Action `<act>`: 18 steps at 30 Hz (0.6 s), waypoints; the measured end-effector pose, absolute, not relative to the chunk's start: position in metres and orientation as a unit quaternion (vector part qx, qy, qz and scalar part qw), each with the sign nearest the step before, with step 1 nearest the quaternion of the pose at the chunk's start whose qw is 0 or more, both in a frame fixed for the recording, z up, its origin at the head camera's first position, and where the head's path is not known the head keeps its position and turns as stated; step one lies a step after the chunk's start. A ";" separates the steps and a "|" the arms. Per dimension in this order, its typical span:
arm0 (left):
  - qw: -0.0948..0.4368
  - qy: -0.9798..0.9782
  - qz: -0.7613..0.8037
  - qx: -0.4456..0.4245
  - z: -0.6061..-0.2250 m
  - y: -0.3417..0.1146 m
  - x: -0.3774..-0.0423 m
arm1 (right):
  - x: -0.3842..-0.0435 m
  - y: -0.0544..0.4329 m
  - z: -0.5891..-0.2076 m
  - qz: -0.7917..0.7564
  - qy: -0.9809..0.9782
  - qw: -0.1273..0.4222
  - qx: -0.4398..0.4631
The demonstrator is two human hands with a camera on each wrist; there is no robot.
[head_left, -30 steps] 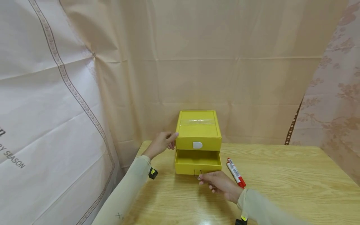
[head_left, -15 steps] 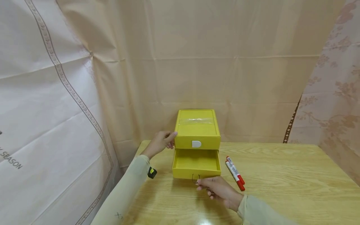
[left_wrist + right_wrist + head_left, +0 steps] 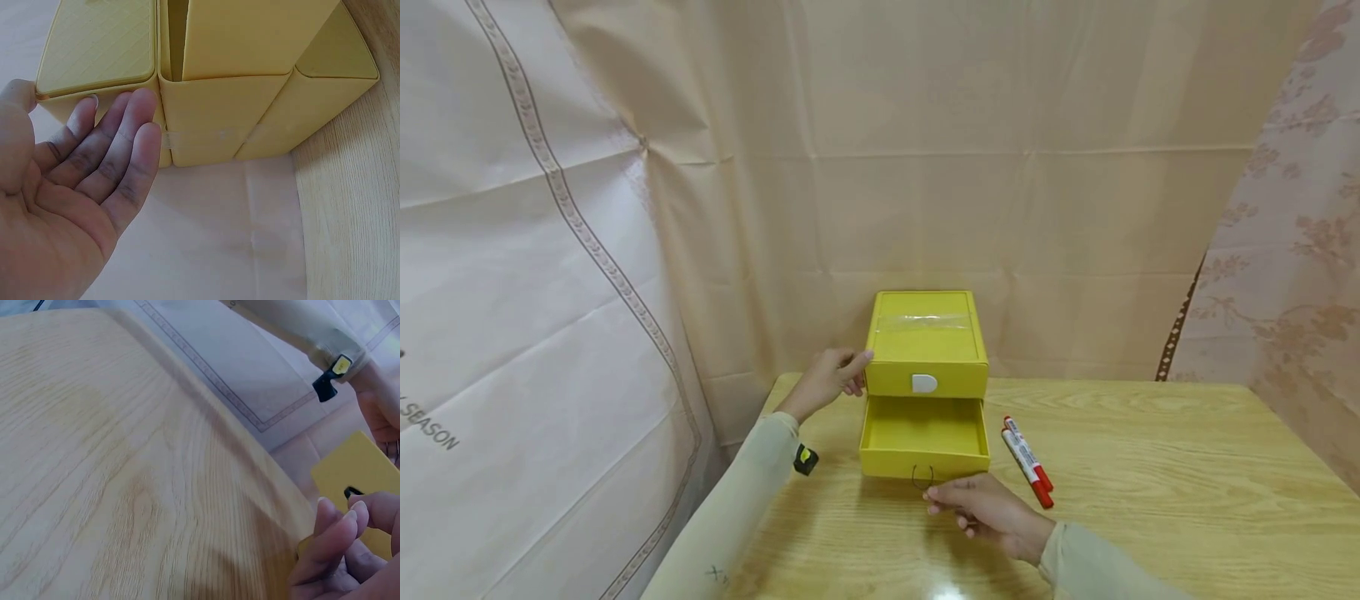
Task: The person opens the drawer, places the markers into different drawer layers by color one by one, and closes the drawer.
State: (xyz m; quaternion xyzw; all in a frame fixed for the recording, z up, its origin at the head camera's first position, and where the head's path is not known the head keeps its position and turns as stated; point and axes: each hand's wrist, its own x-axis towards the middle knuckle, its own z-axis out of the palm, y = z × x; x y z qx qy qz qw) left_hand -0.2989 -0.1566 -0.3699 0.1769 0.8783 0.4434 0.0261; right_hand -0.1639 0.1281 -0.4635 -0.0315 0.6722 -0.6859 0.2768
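A yellow drawer unit (image 3: 927, 340) stands at the back of the table; the left wrist view shows three stacked tiers. Its middle drawer (image 3: 925, 429) is pulled out, with bare floor and a thin dark pull loop (image 3: 913, 477) on the front. My left hand (image 3: 827, 379) rests against the unit's left side, thumb at the top front corner and fingers (image 3: 139, 119) nearly straight along the wall. My right hand (image 3: 992, 512) has its fingertips right at the bottom of the loop, fingers loosely curled; the loop's whole curve shows above them.
Two red-and-white markers (image 3: 1027, 460) lie side by side on the wooden table (image 3: 1150, 483), right of the drawer. A white tab (image 3: 924, 383) sits on the upper drawer, and clear tape (image 3: 925, 322) crosses the top. Beige cloth (image 3: 925, 167) hangs behind.
The drawer has slid out toward me, then stopped. My right hand has shifted slightly down and away from the loop it was pinching. The left hand stays at the unit's side.
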 end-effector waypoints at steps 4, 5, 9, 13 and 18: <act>0.026 0.878 0.444 0.178 -0.369 -0.157 -0.299 | -0.166 0.138 -0.469 -0.675 0.681 0.282 -0.036; 0.026 0.878 0.443 0.178 -0.369 -0.157 -0.299 | -0.167 0.141 -0.471 -0.672 0.683 0.284 -0.037; 0.028 0.876 0.447 0.180 -0.370 -0.157 -0.298 | -0.169 0.154 -0.478 -0.658 0.695 0.288 -0.037; 0.030 0.874 0.450 0.180 -0.370 -0.157 -0.298 | -0.172 0.170 -0.484 -0.655 0.701 0.281 -0.037; 0.032 0.873 0.453 0.177 -0.371 -0.157 -0.299 | -0.176 0.188 -0.485 -0.656 0.706 0.265 -0.029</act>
